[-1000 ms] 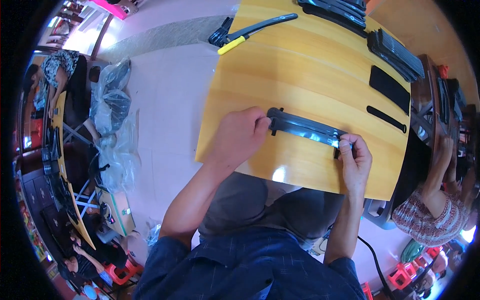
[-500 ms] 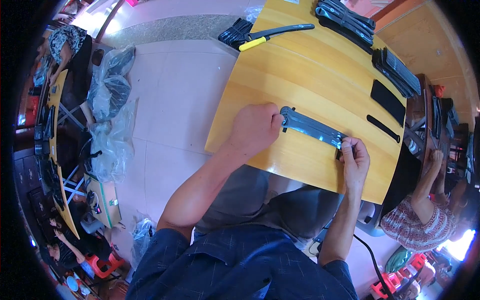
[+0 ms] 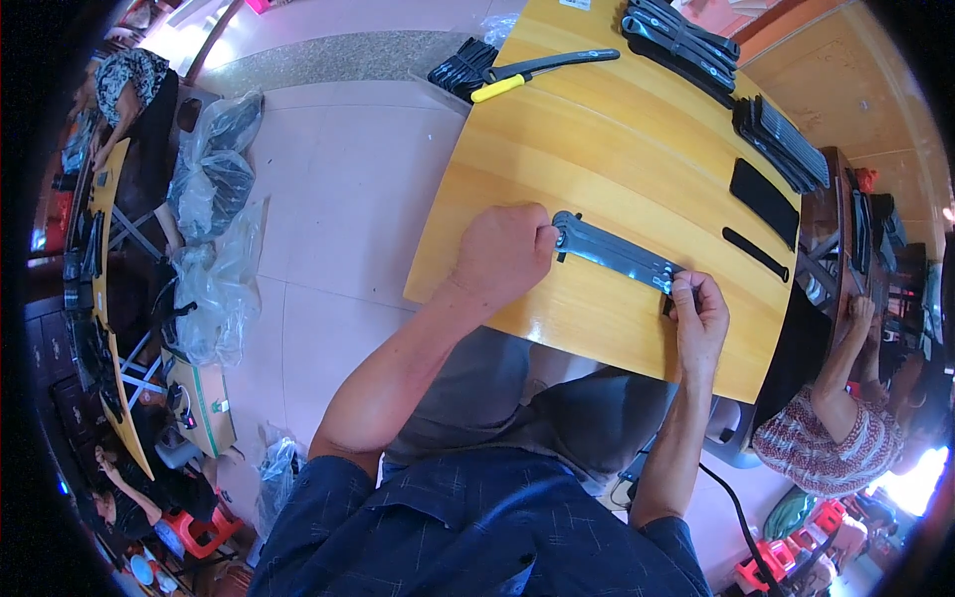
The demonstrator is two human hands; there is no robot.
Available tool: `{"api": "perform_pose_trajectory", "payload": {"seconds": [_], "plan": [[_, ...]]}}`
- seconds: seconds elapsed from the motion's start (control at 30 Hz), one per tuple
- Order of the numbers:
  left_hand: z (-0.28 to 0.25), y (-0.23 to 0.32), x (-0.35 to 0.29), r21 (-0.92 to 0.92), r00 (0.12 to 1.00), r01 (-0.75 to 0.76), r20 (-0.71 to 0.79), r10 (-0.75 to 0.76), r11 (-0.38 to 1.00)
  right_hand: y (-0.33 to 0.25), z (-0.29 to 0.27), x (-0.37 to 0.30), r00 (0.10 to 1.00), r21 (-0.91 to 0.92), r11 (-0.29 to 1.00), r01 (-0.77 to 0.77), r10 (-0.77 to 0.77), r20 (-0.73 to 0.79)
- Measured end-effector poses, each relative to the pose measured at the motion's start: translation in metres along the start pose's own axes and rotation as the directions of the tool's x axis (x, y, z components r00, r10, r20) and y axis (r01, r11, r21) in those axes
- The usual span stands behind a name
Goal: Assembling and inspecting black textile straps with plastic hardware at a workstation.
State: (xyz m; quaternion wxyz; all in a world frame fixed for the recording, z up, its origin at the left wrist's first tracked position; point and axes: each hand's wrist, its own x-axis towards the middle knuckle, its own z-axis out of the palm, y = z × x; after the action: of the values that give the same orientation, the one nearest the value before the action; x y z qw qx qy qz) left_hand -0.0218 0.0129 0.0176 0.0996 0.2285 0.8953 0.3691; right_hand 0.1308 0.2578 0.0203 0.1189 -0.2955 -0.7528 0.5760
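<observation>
A dark grey flat strap (image 3: 614, 255) with a rounded left end stretches over the near part of the wooden table (image 3: 557, 159). My left hand (image 3: 505, 249) is closed at its left end, with thumb and curled fingers pressed together there. At the other end, my right hand (image 3: 702, 313) pinches the strap between thumb and fingers. A small dark piece pokes out under each end. Right of the strap lie a narrow black strip (image 3: 756, 254) and a wider black band (image 3: 765, 202).
Stacked black straps (image 3: 781, 142) and a tied bundle (image 3: 681, 45) lie along the table's far right. A yellow-handled tool (image 3: 497, 90) rests at the far left edge beside a black bundle (image 3: 463, 68). Plastic bags (image 3: 214, 289) lie on the floor. Other people sit at both sides.
Both hands keep their hold on the strap, which stays nearly in place. The whole view has shifted slightly.
</observation>
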Motion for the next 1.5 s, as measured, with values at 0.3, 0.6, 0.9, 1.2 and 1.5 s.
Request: {"api": "perform_pose_trajectory", "payload": {"seconds": [0.3, 0.6, 0.9, 1.2, 1.5], "plan": [[-0.0002, -0.0001, 0.0021, -0.03, 1.0, 0.01, 0.011, -0.009, 0.999, 0.0001, -0.0005, 0.0006, 0.999, -0.027, 0.999, 0.032, -0.032, -0.004], [-0.0034, 0.0029, 0.0016, -0.029, 0.998, 0.044, 0.041, -0.043, 0.999, -0.0016, 0.0015, -0.0006, 1.0, -0.029, 0.999, 0.018, -0.019, -0.02], [-0.0028, 0.003, 0.002, -0.015, 0.999, 0.035, 0.029, -0.034, 0.999, -0.0004, 0.001, 0.0004, 0.999, -0.061, 0.998, 0.028, -0.031, -0.033], [-0.0032, 0.0041, 0.0006, -0.005, 0.999, 0.028, 0.018, -0.028, 1.0, 0.0001, 0.0017, 0.0006, 0.999, -0.077, 0.996, 0.035, -0.038, -0.037], [-0.0004, 0.0011, 0.0017, -0.03, 1.0, -0.004, -0.006, 0.004, 1.0, 0.0007, 0.0021, 0.0018, 0.998, -0.09, 0.995, 0.051, -0.054, -0.038]]}}
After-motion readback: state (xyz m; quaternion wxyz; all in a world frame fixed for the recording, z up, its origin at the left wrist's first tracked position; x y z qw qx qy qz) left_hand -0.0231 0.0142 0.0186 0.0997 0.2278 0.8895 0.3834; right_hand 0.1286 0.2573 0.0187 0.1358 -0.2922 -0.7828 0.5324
